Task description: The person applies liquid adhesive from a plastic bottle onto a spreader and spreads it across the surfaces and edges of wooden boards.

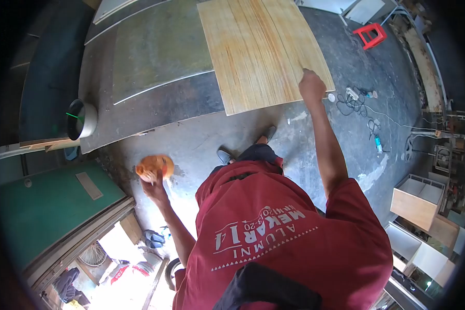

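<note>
My left hand [154, 187] is closed around the near end of an orange plastic container [156, 166], held out over the floor to the left. Its exact kind is not clear. My right hand [312, 88] is over the near right part of a light wood-grain panel [263, 54], its fingers curled together. Something small and dark shows at the fingertips, but I cannot make out what they hold. The panel lies on a dark work table [160, 106] and juts past its right side.
A greenish sheet [160, 49] lies left of the panel. A pale bucket [89, 120] with a green stick stands at the table's left corner. On the right are cables [352, 106] on the floor, a red stool [370, 35] and box-like cabinets [416, 200]. Slippers [154, 238] lie lower left.
</note>
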Motion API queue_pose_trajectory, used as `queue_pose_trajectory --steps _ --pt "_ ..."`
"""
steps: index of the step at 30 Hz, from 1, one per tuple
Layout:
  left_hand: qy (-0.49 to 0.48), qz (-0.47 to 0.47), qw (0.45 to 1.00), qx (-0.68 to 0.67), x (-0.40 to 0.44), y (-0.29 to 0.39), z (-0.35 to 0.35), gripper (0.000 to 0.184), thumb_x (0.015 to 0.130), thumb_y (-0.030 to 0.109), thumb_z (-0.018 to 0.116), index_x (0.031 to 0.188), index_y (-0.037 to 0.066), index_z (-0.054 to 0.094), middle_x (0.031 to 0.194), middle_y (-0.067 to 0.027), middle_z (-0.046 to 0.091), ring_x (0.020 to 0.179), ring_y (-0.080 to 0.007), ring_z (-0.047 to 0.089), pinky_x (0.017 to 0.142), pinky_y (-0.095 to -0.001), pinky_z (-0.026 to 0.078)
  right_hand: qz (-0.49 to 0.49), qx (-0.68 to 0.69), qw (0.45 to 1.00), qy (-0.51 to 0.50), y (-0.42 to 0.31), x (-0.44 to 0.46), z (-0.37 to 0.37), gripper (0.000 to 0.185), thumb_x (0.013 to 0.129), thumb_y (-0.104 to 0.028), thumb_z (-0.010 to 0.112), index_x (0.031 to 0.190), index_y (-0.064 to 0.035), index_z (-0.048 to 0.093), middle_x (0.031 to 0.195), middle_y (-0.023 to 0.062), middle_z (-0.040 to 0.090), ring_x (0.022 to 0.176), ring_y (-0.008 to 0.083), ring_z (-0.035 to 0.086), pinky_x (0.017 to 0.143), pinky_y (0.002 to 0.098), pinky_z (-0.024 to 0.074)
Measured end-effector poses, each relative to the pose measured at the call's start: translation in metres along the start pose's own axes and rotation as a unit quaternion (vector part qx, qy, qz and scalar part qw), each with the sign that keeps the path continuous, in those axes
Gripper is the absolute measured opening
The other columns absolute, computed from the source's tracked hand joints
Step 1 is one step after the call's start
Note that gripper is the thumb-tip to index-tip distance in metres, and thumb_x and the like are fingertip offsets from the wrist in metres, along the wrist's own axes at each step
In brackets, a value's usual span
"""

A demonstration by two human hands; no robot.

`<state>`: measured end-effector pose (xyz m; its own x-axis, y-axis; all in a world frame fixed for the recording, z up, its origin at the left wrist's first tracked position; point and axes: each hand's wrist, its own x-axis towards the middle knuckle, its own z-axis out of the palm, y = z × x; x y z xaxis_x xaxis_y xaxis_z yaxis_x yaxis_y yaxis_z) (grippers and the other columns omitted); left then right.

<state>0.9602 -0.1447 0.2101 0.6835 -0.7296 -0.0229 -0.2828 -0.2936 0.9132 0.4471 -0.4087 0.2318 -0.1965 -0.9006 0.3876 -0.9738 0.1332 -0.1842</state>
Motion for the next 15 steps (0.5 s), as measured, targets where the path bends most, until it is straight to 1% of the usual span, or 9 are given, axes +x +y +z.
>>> queue_pose_trajectory --steps 2,3,5,7,9,10,12,13,15 --pt "-0.008 0.063 0.992 -0.105 0.026 0.034 0.027 0.07 0.081 0.014 0.083 0.14 -0.003 0.049 0.128 -0.0138 0.061 0.116 -0.0233 0.061 0.101 -0.0376 0.049 0.025 -0.021 0.996 -0.08 -0.02 0.003 0.02 0.018 0.082 -0.013 0.06 0.082 -0.0024 0.075 0.075 0.0192 0.071 0.073 0.0375 0.071 0.065 0.0491 0.0562" --pt "-0.017 0.093 0.983 -0.155 0.041 0.046 0.043 0.069 0.081 0.014 0.083 0.139 -0.002 0.049 0.128 -0.0129 0.061 0.116 -0.0222 0.06 0.101 -0.0367 0.049 0.002 -0.016 0.994 -0.107 -0.037 -0.004 0.03 0.018 0.082 -0.014 0.061 0.08 -0.0036 0.076 0.078 0.019 0.072 0.074 0.0365 0.072 0.066 0.0484 0.0565" --pt "-0.049 0.133 0.978 -0.155 0.073 0.062 0.074 0.065 0.081 0.013 0.084 0.135 -0.002 0.051 0.127 -0.0117 0.061 0.115 -0.0208 0.06 0.101 -0.036 0.049 -0.024 -0.01 0.986 -0.166 -0.103 -0.023 0.019 0.018 0.082 -0.016 0.061 0.079 -0.0058 0.076 0.079 0.0166 0.073 0.076 0.0341 0.073 0.067 0.0482 0.0566" --pt "-0.081 0.151 0.971 -0.169 0.104 0.066 0.109 0.059 0.082 0.01 0.083 0.131 -0.002 0.053 0.127 -0.0119 0.061 0.116 -0.0203 0.06 0.102 -0.0357 0.048 -0.09 0.018 0.983 -0.156 -0.157 -0.058 0.027 0.017 0.082 -0.017 0.061 0.075 -0.0113 0.076 0.075 0.0133 0.073 0.074 0.0313 0.073 0.066 0.0494 0.0554" --pt "-0.112 0.149 0.958 -0.217 0.119 0.074 0.143 0.058 0.083 0.002 0.08 0.133 -0.002 0.051 0.129 -0.012 0.06 0.12 -0.0207 0.058 0.106 -0.0366 0.046 -0.195 0.074 0.961 -0.182 -0.182 -0.09 0.01 0.017 0.079 -0.012 0.06 0.088 -0.0046 0.073 0.092 0.0171 0.073 0.083 0.0305 0.072 0.067 0.0499 0.055" --pt "-0.116 0.162 0.955 -0.219 0.13 0.058 0.158 0.061 0.083 0.004 0.08 0.135 -0.002 0.05 0.13 -0.0119 0.06 0.121 -0.0214 0.057 0.107 -0.0372 0.045 -0.231 0.091 0.953 -0.173 -0.191 -0.101 -0.001 0.02 0.079 -0.009 0.059 0.093 -0.0012 0.071 0.097 0.0182 0.071 0.086 0.0309 0.072 0.068 0.0494 0.0552" --pt "-0.093 0.18 0.959 -0.197 0.138 0.042 0.174 0.065 0.083 0.01 0.081 0.139 -0.001 0.048 0.131 -0.0123 0.059 0.124 -0.0234 0.056 0.107 -0.0383 0.044 -0.268 0.16 0.92 -0.235 -0.189 -0.115 -0.024 0.027 0.079 -0.003 0.058 0.104 0.001 0.064 0.102 0.0198 0.068 0.086 0.0356 0.069 0.072 0.0499 0.0551" --pt "-0.095 0.186 0.958 -0.197 0.134 0.047 0.174 0.065 0.083 0.01 0.081 0.139 -0.001 0.048 0.131 -0.0123 0.059 0.124 -0.0234 0.056 0.107 -0.0383 0.044 -0.266 0.161 0.922 -0.23 -0.182 -0.121 -0.029 0.027 0.079 -0.003 0.058 0.104 0.001 0.064 0.102 0.0198 0.068 0.086 0.0356 0.069 0.072 0.0499 0.0551" --pt "-0.074 0.17 0.975 -0.124 0.129 0.053 0.173 0.065 0.085 0.016 0.08 0.139 -0.001 0.048 0.131 -0.0131 0.059 0.122 -0.0234 0.057 0.105 -0.0385 0.044 -0.299 0.173 0.923 -0.172 -0.17 -0.123 -0.041 0.02 0.082 -0.008 0.056 0.098 0.0016 0.065 0.094 0.0172 0.066 0.09 0.0317 0.069 0.073 0.0433 0.0561"
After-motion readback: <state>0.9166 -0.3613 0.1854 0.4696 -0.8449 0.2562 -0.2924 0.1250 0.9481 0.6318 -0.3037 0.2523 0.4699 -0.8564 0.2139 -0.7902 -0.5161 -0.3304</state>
